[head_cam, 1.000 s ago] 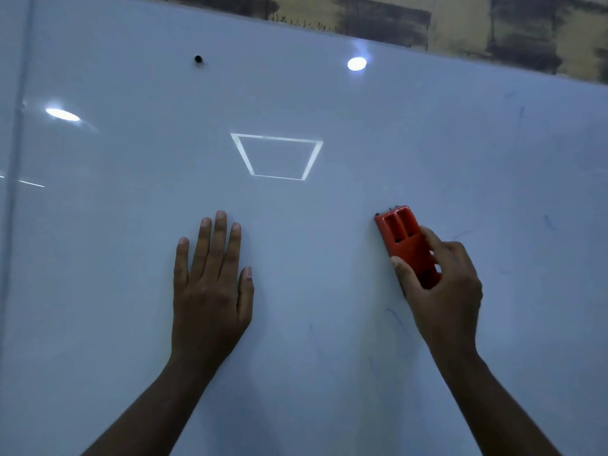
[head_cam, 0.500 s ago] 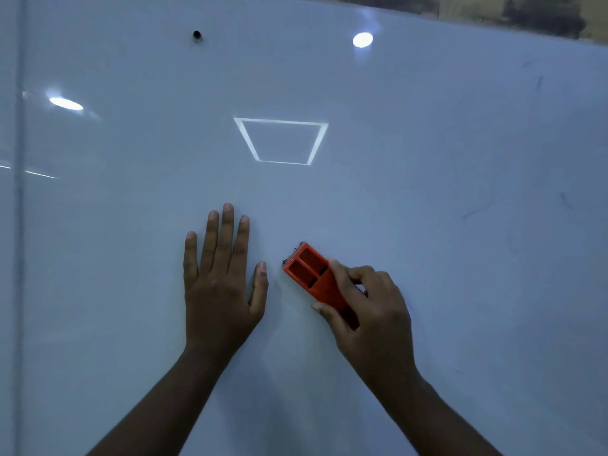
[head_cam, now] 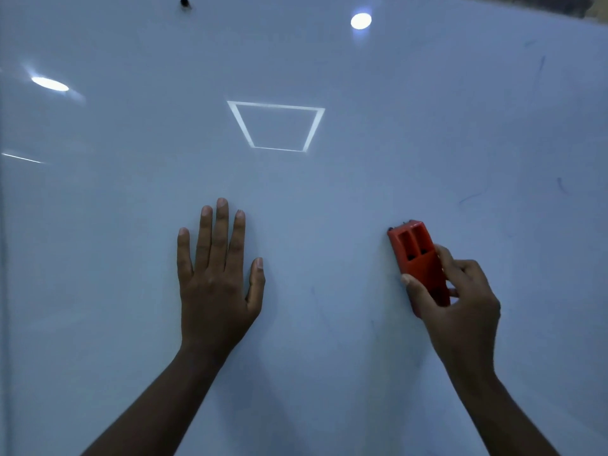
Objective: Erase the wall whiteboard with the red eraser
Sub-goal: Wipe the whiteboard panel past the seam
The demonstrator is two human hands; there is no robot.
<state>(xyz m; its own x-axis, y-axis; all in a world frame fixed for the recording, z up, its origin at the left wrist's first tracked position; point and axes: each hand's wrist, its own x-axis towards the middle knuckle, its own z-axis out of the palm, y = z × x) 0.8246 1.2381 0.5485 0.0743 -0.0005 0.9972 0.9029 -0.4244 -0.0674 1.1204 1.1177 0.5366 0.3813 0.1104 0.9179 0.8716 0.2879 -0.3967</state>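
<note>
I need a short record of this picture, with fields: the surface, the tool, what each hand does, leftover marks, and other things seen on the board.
surface: whiteboard, fills nearly the whole view
tool: red eraser, its flat side against the board
right hand: right hand grips the lower part of the eraser, thumb on one edge, fingers on the other
left hand: left hand lies flat on the board, fingers straight, apart from the eraser
leftover marks: faint blue strokes at the right side
other: reflected square light; small dark dot near the top

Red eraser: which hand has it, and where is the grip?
The right hand grips the red eraser by its lower end, thumb and fingers on opposite sides. The left hand holds nothing.
</note>
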